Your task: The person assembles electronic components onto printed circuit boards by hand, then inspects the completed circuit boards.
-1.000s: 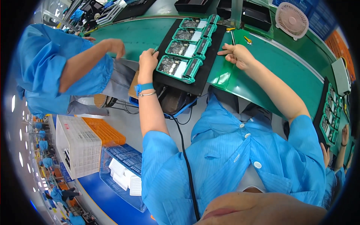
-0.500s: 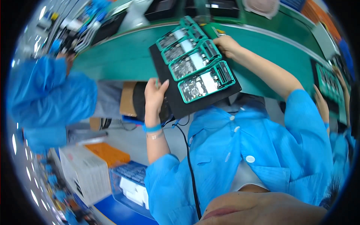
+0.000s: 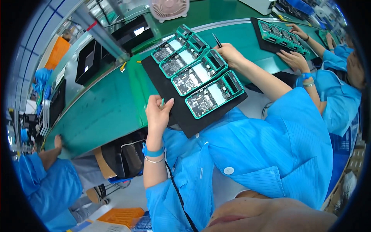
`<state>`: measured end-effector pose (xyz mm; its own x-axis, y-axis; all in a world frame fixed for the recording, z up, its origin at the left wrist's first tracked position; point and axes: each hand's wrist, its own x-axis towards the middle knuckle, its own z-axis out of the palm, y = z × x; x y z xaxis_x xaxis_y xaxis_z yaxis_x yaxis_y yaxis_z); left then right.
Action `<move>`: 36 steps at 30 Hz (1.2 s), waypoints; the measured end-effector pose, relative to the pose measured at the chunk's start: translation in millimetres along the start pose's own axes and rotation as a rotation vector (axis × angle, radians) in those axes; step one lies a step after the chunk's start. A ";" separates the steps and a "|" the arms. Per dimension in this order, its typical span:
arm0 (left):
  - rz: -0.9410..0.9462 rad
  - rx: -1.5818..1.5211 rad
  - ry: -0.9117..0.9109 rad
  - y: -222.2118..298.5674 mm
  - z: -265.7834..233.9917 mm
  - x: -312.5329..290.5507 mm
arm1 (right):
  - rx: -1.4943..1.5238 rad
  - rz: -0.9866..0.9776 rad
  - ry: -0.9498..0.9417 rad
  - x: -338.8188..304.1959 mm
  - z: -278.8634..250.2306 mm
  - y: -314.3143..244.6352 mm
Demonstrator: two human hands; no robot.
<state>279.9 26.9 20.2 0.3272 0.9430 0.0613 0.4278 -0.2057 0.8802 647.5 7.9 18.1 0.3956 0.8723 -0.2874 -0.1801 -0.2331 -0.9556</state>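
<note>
Single head-worn fisheye, the left one of a side-by-side pair, is looking steeply down from the wearer's head. Chin (image 3: 270, 216) is looming nearest at the lower rim; blue jacket (image 3: 251, 154) is filling the lower middle, close up. Left hand (image 3: 157, 112) and right hand (image 3: 232, 56) are sitting farther from the lens, around a black board (image 3: 179, 116) near the centre. Counter (image 3: 96, 112) is slanting beyond, lower left to upper right, its edges bowing. Pale pink fan (image 3: 169, 7) is showing farther off, cut by the top edge. Co-workers' blue sleeves (image 3: 58, 193) are entering at both sides; dark corners are ringing the picture.
</note>
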 end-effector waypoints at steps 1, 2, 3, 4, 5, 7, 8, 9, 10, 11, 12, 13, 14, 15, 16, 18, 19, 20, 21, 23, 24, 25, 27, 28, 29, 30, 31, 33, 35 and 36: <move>0.021 0.044 -0.030 28.5 49.2 10.2 | -0.013 -0.006 0.050 9.8 -54.3 -6.2; 0.059 0.080 -0.007 56.6 98.1 21.0 | -0.018 -0.008 0.055 19.1 -108.7 -13.5; 0.076 0.101 -0.018 75.2 138.4 38.6 | 0.000 -0.027 0.069 30.3 -153.3 -15.2; 0.095 0.119 -0.026 89.6 171.1 57.1 | 0.014 -0.047 0.083 40.4 -190.8 -18.3; 0.082 0.140 -0.066 103.6 199.7 76.3 | 0.025 -0.051 0.092 51.0 -225.1 -22.3; 0.089 0.273 -0.193 123.8 235.3 108.7 | -0.123 -0.075 0.077 72.7 -275.5 -28.8; 0.110 0.351 -0.277 131.4 243.8 125.3 | -0.205 -0.055 0.046 82.6 -296.1 -33.8; 0.150 0.402 -0.349 135.8 245.7 140.7 | -0.315 -0.128 0.095 89.5 -305.8 -40.9; 0.203 0.456 -0.430 148.4 247.2 156.3 | -0.419 -0.201 0.156 93.5 -315.6 -47.1; 0.215 0.500 -0.454 161.5 247.8 172.3 | -0.541 -0.482 0.300 117.0 -331.1 -37.1; 0.212 0.501 -0.377 164.1 245.2 184.8 | -0.640 -0.512 0.294 122.5 -330.6 -56.6; 0.223 0.501 -0.313 169.8 253.1 202.0 | -0.738 -0.537 0.305 124.9 -336.7 -74.4; 0.234 0.485 -0.235 176.7 263.7 220.0 | -0.722 -0.710 0.344 140.9 -338.9 -75.3; 0.311 0.458 -0.177 171.6 273.1 241.0 | -0.727 -0.709 0.334 146.4 -330.3 -87.3; 0.384 0.431 -0.117 160.5 281.9 262.9 | -0.855 -0.772 0.281 148.5 -317.4 -107.9; 0.526 0.439 0.007 141.1 305.5 301.9 | -1.085 -0.946 0.200 166.8 -298.1 -125.3; 0.674 0.449 0.126 139.5 314.9 316.8 | -1.186 -1.054 0.168 179.8 -289.9 -129.5; 0.673 0.447 0.121 136.4 322.3 329.0 | -1.249 -1.093 0.177 191.3 -279.4 -130.5; 0.691 0.400 0.141 137.0 332.3 340.0 | -1.286 -1.117 0.146 202.4 -272.5 -132.6; 0.732 0.347 0.198 137.8 344.8 355.1 | -1.354 -1.140 0.082 223.3 -255.4 -135.6; 0.733 0.343 0.192 139.0 348.0 360.6 | -1.357 -1.134 0.086 233.2 -249.4 -137.0; 0.745 0.327 0.199 140.2 350.1 366.5 | -1.388 -1.132 0.041 242.6 -244.1 -138.6; 0.752 0.309 0.206 138.5 353.7 375.9 | -1.420 -1.067 -0.022 259.7 -232.1 -140.9; 0.747 0.292 0.204 135.6 354.6 379.2 | -1.422 -1.065 -0.026 268.3 -227.4 -142.0; 0.743 0.275 0.202 132.9 355.5 382.8 | -1.443 -1.091 -0.034 276.1 -223.3 -143.8; 0.740 0.272 0.199 132.4 356.4 386.3 | -1.464 -1.114 -0.042 285.1 -221.4 -143.7; 0.745 0.265 0.205 132.4 356.8 390.6 | -1.466 -1.108 -0.043 294.1 -219.9 -144.2; 0.744 0.256 0.210 130.9 357.5 397.5 | -1.430 -1.082 -0.065 307.8 -215.7 -146.1; 0.747 0.251 0.209 127.7 358.1 402.4 | -1.449 -1.010 -0.082 315.7 -211.6 -148.2; 0.745 0.249 0.205 127.3 359.3 403.7 | -1.465 -0.961 -0.104 319.8 -211.3 -148.2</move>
<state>769.2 287.3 -12.1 0.4491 0.5598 0.6963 0.3412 -0.8277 0.4455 991.0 230.6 54.2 -0.1992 0.9287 0.3128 0.9728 0.2258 -0.0509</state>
